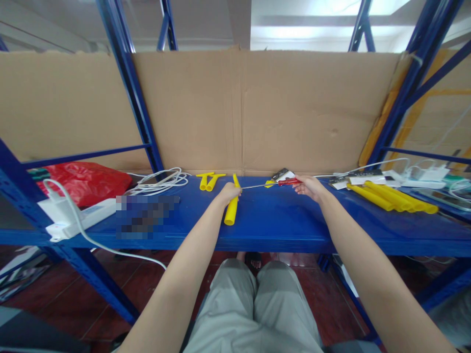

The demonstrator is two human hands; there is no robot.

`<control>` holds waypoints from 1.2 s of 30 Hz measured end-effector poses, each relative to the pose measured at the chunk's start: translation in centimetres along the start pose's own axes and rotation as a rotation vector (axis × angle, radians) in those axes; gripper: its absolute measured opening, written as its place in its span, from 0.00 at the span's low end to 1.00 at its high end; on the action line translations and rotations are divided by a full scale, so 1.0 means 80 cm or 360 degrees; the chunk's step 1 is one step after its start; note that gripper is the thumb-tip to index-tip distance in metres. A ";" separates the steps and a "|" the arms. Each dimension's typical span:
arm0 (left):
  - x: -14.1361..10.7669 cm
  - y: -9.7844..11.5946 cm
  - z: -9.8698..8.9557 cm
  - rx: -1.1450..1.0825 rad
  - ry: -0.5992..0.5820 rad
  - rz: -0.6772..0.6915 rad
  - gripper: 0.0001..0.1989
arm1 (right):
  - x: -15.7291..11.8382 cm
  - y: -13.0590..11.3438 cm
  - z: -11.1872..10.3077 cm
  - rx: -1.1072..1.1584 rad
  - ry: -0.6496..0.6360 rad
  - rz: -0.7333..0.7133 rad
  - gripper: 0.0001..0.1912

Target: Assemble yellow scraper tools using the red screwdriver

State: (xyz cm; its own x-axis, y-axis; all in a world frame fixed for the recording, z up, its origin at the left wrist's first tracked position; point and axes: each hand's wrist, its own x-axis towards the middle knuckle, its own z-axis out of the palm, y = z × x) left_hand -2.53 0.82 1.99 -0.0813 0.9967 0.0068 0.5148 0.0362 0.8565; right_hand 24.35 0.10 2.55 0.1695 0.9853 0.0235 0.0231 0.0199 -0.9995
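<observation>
Holding a yellow tube (231, 213) over the middle of the tabletop (279, 220), the left hand (231, 192) in the head view has its fingers closed around it, and the tube's wide, open end points toward the near edge. A narrower yellow part shows on the far side of that hand. The tube's long axis runs near to far, its far end leaning slightly right; whether its near end rests on the tabletop or hangs just above it I cannot tell. The right hand (309, 188), to the right, is clamped on the red handle of a screwdriver (284, 182), whose thin shaft runs left, nearly level, to the left hand. The two long axes thus cross almost squarely, with the shaft's tip beside the tube at the left fingers; the grip hides whether tip and tube touch. The left hand is at the tube itself, while the right is well apart from it, a screwdriver's length to the right. Behind the shaft, a small yellow piece (269, 184) lies near a black-and-white card (282, 174). Two T-pieces (211, 183) sit far left of the tube, just beyond the left hand, and a row of yellow tubes (392, 197) lies at the right, well beyond the right hand.
</observation>
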 end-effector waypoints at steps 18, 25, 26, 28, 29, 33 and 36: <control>-0.005 -0.001 0.000 0.0156 -0.0125 0.0058 0.06 | -0.002 0.000 -0.004 -0.0004 -0.0116 -0.0044 0.05; -0.009 0.002 -0.001 0.0169 -0.0128 0.0054 0.05 | 0.002 0.001 -0.004 -0.0010 -0.0124 0.0037 0.05; -0.009 0.002 -0.001 0.0167 -0.0129 0.0053 0.05 | 0.002 0.000 -0.004 -0.0007 -0.0123 0.0050 0.05; -0.009 0.001 -0.001 0.0149 -0.0125 0.0051 0.06 | 0.002 -0.001 -0.003 0.0005 -0.0124 0.0067 0.06; -0.009 0.001 0.000 0.0135 -0.0122 0.0052 0.06 | 0.001 -0.002 -0.002 0.0016 -0.0127 0.0068 0.06; -0.007 0.000 0.001 0.0090 -0.0113 0.0057 0.07 | -0.001 -0.004 0.001 0.0074 -0.0122 0.0063 0.09; -0.003 -0.002 0.001 0.0090 -0.0116 0.0051 0.07 | -0.001 -0.004 0.000 0.0095 -0.0074 0.0086 0.11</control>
State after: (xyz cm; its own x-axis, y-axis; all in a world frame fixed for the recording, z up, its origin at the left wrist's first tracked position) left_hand -2.52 0.58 1.76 -0.0028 1.0000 -0.0056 0.5639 0.0062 0.8258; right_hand 24.29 0.03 2.88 0.1232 0.9919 -0.0303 -0.0440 -0.0250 -0.9987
